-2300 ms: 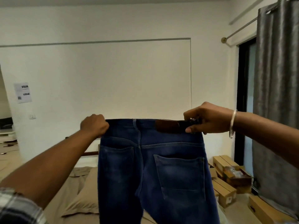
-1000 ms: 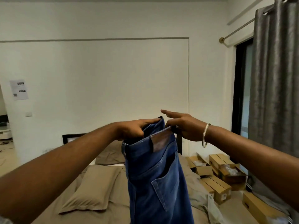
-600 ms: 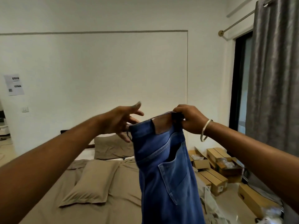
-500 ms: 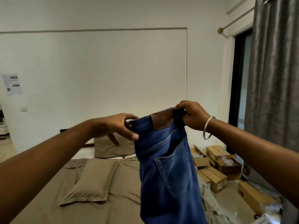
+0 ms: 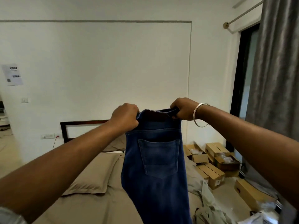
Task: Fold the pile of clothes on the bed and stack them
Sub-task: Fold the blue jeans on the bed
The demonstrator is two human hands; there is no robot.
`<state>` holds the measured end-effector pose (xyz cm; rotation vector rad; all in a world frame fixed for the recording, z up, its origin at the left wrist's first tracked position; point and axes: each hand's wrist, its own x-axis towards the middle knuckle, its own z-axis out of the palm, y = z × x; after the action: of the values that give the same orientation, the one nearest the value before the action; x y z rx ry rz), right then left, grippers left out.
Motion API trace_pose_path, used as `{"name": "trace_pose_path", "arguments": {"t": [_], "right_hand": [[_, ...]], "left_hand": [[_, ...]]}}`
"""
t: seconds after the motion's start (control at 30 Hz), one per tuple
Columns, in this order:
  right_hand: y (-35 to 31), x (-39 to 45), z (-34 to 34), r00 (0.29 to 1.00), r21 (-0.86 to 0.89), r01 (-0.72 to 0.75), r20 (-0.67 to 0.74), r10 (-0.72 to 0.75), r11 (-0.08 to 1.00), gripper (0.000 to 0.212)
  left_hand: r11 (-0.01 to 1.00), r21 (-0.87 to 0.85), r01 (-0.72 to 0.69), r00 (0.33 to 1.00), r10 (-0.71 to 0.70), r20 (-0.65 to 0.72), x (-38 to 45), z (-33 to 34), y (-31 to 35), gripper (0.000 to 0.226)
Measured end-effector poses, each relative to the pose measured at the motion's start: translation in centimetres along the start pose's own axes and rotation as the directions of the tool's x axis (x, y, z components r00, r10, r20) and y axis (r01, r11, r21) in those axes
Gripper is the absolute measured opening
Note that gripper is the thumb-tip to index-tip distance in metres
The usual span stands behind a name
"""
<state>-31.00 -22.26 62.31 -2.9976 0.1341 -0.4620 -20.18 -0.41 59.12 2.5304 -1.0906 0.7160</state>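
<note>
1. The person is holding a pair of blue jeans [image 5: 155,167] up in the air at arm's length, above the bed [image 5: 100,206], with both arms stretched forward.
2. The left hand [image 5: 124,117] is gripping the left end of the waistband; its fingers are curling tightly over the denim into a fist, with the knuckles facing the camera.
3. The right hand [image 5: 184,109] is gripping the right end of the waistband, its fingers curling down over the top edge and bunching the cloth beneath them.
4. A silver bangle [image 5: 200,114] is sitting on the right wrist, just behind that hand.
5. The jeans are hanging doubled lengthwise, so that only one back pocket [image 5: 159,156] is facing the camera, and the waistband is sagging slightly between the two fists.
6. The legs of the jeans are dropping straight down out of the bottom of the view, in front of the bed.
7. The bed is lying under a tan sheet, with a tan pillow [image 5: 95,177] resting to the left of the hanging jeans and a dark headboard [image 5: 84,125] standing against the white wall.
8. Pale crumpled clothes [image 5: 208,207] are lying at the right edge of the bed, just beside the jeans.
9. Cardboard boxes [image 5: 212,165] are sitting on the floor to the right of the bed, some of them open.
10. A grey curtain [image 5: 278,65] is hanging at the far right beside a dark door frame.
</note>
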Motion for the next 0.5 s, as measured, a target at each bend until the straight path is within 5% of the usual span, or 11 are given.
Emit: {"name": "trace_pose_path", "arguments": {"t": [0.13,0.23,0.33,0.4,0.5], "right_hand": [[1.1,0.2,0.7,0.991,0.158,-0.003,-0.131,0.024,0.987,0.009],[1.5,0.6,0.9,0.987,0.238,-0.001,-0.154,0.039,0.971,0.011],[1.3,0.7,0.9,0.995,0.334,0.063,-0.096,-0.032,0.941,0.010],[1.5,1.0,0.7,0.993,0.243,0.113,-0.070,-0.099,0.963,0.006],[2.4,1.4,0.8,0.992,0.093,0.102,-0.085,-0.094,0.990,0.014]], "left_hand": [[0.883,-0.455,0.115,0.991,-0.133,-0.008,0.6,1.8,-4.3,0.043],[0.594,-0.774,0.220,0.963,-0.006,0.269,-0.9,3.4,-5.6,0.068],[0.522,-0.810,0.267,0.943,0.030,0.331,-1.3,5.6,-5.3,0.056],[0.501,-0.819,0.280,0.952,-0.034,0.304,-0.9,6.3,-5.3,0.051],[0.586,-0.758,0.285,0.944,-0.038,0.326,0.0,6.0,-5.2,0.049]]}}
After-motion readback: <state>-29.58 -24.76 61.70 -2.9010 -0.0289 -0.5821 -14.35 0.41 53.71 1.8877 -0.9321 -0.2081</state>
